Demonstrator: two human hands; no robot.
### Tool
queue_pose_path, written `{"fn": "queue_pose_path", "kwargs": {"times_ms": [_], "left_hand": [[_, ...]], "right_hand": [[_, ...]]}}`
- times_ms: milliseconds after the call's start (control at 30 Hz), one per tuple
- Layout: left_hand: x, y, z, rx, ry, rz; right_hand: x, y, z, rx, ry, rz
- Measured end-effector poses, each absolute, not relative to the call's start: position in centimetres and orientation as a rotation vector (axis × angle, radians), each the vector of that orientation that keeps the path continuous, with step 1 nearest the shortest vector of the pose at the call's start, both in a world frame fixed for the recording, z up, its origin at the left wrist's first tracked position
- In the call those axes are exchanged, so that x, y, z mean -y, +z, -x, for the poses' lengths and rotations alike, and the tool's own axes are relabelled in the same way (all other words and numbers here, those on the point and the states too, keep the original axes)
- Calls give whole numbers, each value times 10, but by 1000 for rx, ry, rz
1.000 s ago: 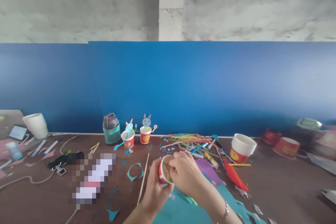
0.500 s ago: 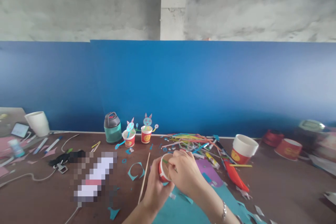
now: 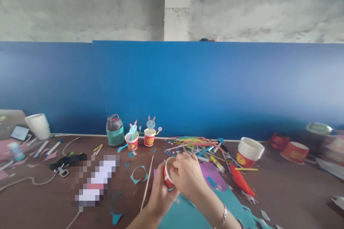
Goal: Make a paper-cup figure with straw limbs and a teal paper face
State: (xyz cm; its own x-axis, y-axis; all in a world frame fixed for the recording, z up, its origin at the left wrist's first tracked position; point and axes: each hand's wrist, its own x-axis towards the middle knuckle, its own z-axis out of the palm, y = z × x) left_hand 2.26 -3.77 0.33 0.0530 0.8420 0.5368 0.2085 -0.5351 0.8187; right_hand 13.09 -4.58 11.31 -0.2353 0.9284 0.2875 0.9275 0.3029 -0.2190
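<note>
My left hand [image 3: 161,193] is wrapped around a red and white paper cup [image 3: 167,178], tilted with its mouth toward my right hand. The fingers of my right hand [image 3: 186,175] are pinched together and reach in over the cup's rim. A thin green strip [image 3: 169,164] shows at those fingertips, mostly hidden inside the cup. Below both hands lies a teal paper sheet [image 3: 174,218], overlapping a purple sheet [image 3: 215,175]. Left of my left hand, a thin wooden stick [image 3: 147,185] rests on the table.
Two cups with paper rabbit figures, one [image 3: 132,141] beside the other [image 3: 149,137], stand near a teal jar [image 3: 115,131]. Coloured strips [image 3: 196,143] are heaped ahead. A red knife-shaped piece [image 3: 240,180] and stacked cups [image 3: 249,153] lie right; paper scraps are scattered around.
My right fingers have moved slightly left and deeper into the cup, hiding more of the green strip. The cup has turned a little. A dark shape has appeared above the blue partition.
</note>
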Motion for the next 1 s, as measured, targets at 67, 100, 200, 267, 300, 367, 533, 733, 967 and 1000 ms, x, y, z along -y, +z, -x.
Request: {"fn": "queue_pose_path", "kwargs": {"times_ms": [67, 100, 200, 267, 300, 367, 533, 733, 967, 1000], "left_hand": [[39, 4, -22, -1002, 1483, -1804], [39, 5, -22, -973, 1466, -1810], [40, 6, -23, -883, 1450, -1790], [40, 6, -24, -837, 1445, -1750], [40, 5, -25, -828, 1446, -1735], [39, 4, -26, -826, 1440, -1714], [38, -1, -27, -843, 1399, -1698], [38, -2, -25, -851, 1366, -1683], [39, 3, -28, -805, 1324, -1557], [39, 3, -28, -808, 1325, -1553]], "right_hand": [[46, 114, -131, 2228, 7, 1652], [47, 115, -131, 2236, 13, 1646], [47, 115, -131, 2255, 31, 1638], [47, 115, -131, 2256, 31, 1640], [46, 115, -131, 2254, 31, 1639], [45, 114, -131, 2247, 37, 1634], [43, 113, -131, 2253, 47, 1644], [43, 116, -130, 2310, 26, 1720], [43, 114, -129, 2317, 33, 1706], [42, 114, -129, 2317, 31, 1704]]}}
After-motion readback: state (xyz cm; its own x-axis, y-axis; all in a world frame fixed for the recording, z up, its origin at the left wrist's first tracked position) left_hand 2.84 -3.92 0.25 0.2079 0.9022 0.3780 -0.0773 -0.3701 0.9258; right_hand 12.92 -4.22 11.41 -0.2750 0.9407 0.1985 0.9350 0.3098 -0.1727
